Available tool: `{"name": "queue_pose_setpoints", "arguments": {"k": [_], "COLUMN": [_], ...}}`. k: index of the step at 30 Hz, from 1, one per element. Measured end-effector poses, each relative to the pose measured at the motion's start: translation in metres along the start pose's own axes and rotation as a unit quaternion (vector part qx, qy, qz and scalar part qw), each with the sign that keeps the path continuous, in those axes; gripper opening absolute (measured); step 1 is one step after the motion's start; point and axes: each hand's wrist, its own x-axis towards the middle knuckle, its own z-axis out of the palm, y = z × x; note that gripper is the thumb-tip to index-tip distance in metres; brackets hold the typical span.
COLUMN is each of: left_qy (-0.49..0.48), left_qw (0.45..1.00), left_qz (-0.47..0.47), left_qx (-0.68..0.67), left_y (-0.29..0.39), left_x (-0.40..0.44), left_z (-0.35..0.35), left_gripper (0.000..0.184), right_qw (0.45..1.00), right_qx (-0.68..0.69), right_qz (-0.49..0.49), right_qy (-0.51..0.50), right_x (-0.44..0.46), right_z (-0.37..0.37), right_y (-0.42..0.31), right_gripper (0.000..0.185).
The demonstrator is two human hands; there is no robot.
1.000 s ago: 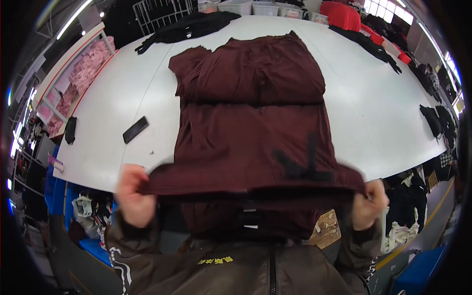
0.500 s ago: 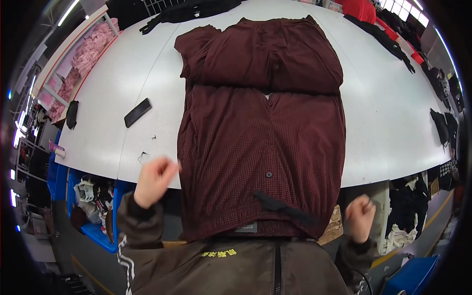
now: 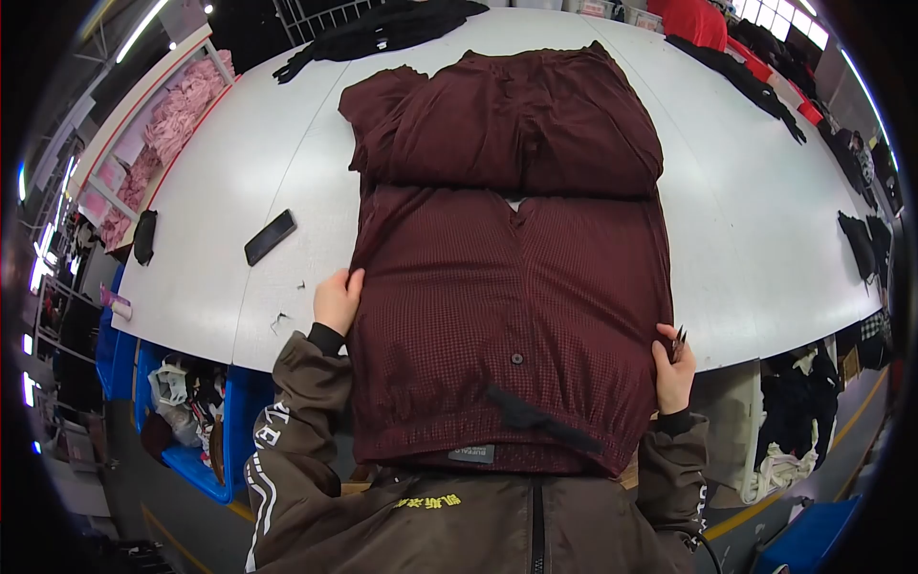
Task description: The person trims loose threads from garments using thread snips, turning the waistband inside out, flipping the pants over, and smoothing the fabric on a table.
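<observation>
A pair of maroon checked pants (image 3: 449,287) lies with its waistband toward me, a dark button on the fly and a grey label inside the waist. A black fabric strip (image 3: 540,418) rests across the front. My left hand (image 3: 338,301) is closed on the left side edge of these pants. At the opposite edge, my right hand (image 3: 675,371) has its fingertips against the fabric; small dark thread snips (image 3: 679,344) stick up from its grip. Beyond lies a second maroon pair of pants (image 3: 516,124), overlapping the far end of the near one.
A black phone (image 3: 271,237) and thread scraps (image 3: 280,320) lie left on the white table (image 3: 765,258). Black garments (image 3: 382,33) are at the far edge. A blue bin (image 3: 196,459) and a pale bin (image 3: 732,421) of cloth stand below the near edge.
Both hands have moved from off the near corners, forward and inward to the pants' side edges. The waistband now lies flatter, and the view has shifted slightly.
</observation>
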Motion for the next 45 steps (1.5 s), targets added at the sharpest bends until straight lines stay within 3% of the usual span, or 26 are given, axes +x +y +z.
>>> {"name": "queue_pose_setpoints", "arguments": {"k": [3, 5, 6, 8, 11, 13, 15, 16, 18, 20, 21, 23, 25, 26, 28, 30, 31, 33, 38, 40, 41, 43, 45], "left_qy": [-0.055, 0.078, 0.079, -0.113, -0.243, -0.332, -0.369, -0.349, -0.612, -0.610, -0.480, -0.294, -0.118, -0.026, 0.163, 0.181, 0.182, 0.035, 0.112, 0.061, 0.055, -0.219, -0.474], "left_qw": [0.992, 0.972, 0.972, 0.961, 0.851, 0.806, 0.769, 0.770, 0.667, 0.715, 0.806, 0.897, 0.945, 0.956, 0.971, 0.982, 0.982, 0.998, 0.991, 0.967, 0.968, 0.854, 0.744], "left_qz": [-0.042, 0.174, 0.173, 0.249, 0.444, 0.479, 0.466, 0.486, 0.326, 0.190, 0.239, 0.262, 0.225, 0.248, 0.167, 0.038, 0.045, -0.025, 0.032, 0.116, 0.116, 0.245, 0.101], "left_qx": [0.109, 0.137, 0.137, -0.041, -0.143, -0.100, -0.236, -0.222, -0.273, -0.286, -0.252, -0.201, -0.207, -0.157, -0.044, 0.036, 0.032, 0.041, -0.061, -0.220, -0.217, -0.403, -0.460], "left_y": [0.016, 0.030, 0.057, 0.114, 0.164, 0.152, 0.126, 0.133, 0.147, 0.158, 0.162, 0.160, 0.135, 0.123, 0.103, 0.089, 0.087, 0.083, 0.088, 0.110, 0.128, 0.155, 0.148], "left_x": [-0.004, 0.000, 0.000, -0.006, -0.024, -0.070, -0.088, -0.065, -0.030, 0.014, 0.035, 0.092, 0.161, 0.197, 0.255, 0.285, 0.286, 0.274, 0.278, 0.263, 0.233, 0.167, 0.122], "left_z": [-0.004, -0.013, -0.029, -0.052, -0.036, 0.010, 0.043, 0.034, 0.004, -0.001, 0.000, 0.017, 0.058, 0.073, 0.103, 0.130, 0.141, 0.162, 0.148, 0.118, 0.096, 0.046, 0.001], "left_gripper": [0.022, 0.033, 0.033, 0.042, 0.053, 0.056, 0.050, 0.050, 0.036, 0.022, 0.014, 0.011, 0.011, 0.014, 0.016, 0.021, 0.021, 0.024, 0.021, 0.018, 0.018, 0.016, 0.014], "right_qw": [0.997, 0.997, 0.996, 0.988, 0.997, 0.995, 0.988, 0.985, 0.984, 0.981, 0.980, 0.980, 0.967, 0.967, 0.948, 0.952, 0.954, 0.956, 0.962, 0.963, 0.965, 0.989, 0.995], "right_qx": [-0.053, -0.069, -0.086, -0.120, -0.053, -0.042, -0.043, -0.039, -0.023, -0.064, -0.059, -0.048, -0.138, -0.138, -0.236, -0.230, -0.227, -0.226, -0.208, -0.195, -0.193, -0.060, -0.019], "right_qz": [0.050, 0.032, 0.014, -0.021, -0.036, -0.043, -0.004, 0.011, 0.003, -0.079, -0.096, -0.094, -0.177, -0.181, -0.179, -0.172, -0.167, -0.157, -0.146, -0.157, -0.151, -0.112, -0.085], "right_qy": [-0.033, 0.001, 0.034, 0.099, 0.046, -0.086, -0.148, -0.169, -0.177, -0.167, -0.164, -0.168, -0.117, -0.113, -0.114, -0.107, -0.105, -0.105, -0.103, -0.098, -0.098, -0.075, -0.056], "right_x": [-0.004, 0.002, 0.007, 0.016, 0.025, 0.027, 0.028, 0.032, 0.043, 0.059, 0.067, 0.080, 0.082, 0.077, 0.076, 0.075, 0.078, 0.082, 0.088, 0.089, 0.090, 0.091, 0.087], "right_z": [-0.005, -0.005, -0.003, 0.002, 0.020, 0.036, 0.045, 0.044, 0.050, 0.060, 0.067, 0.086, 0.112, 0.118, 0.129, 0.135, 0.135, 0.130, 0.131, 0.130, 0.129, 0.126, 0.120], "right_y": [-0.001, -0.015, -0.026, -0.045, -0.061, -0.067, -0.066, -0.057, -0.062, -0.065, -0.061, -0.037, 0.010, 0.012, 0.011, 0.017, 0.018, 0.019, 0.022, 0.025, 0.029, 0.033, 0.027], "right_gripper": [0.036, 0.035, 0.033, 0.030, 0.025, 0.024, 0.023, 0.022, 0.023, 0.023, 0.023, 0.021, 0.021, 0.021, 0.021, 0.021, 0.022, 0.022, 0.014, 0.012, 0.012, 0.013, 0.010]}}
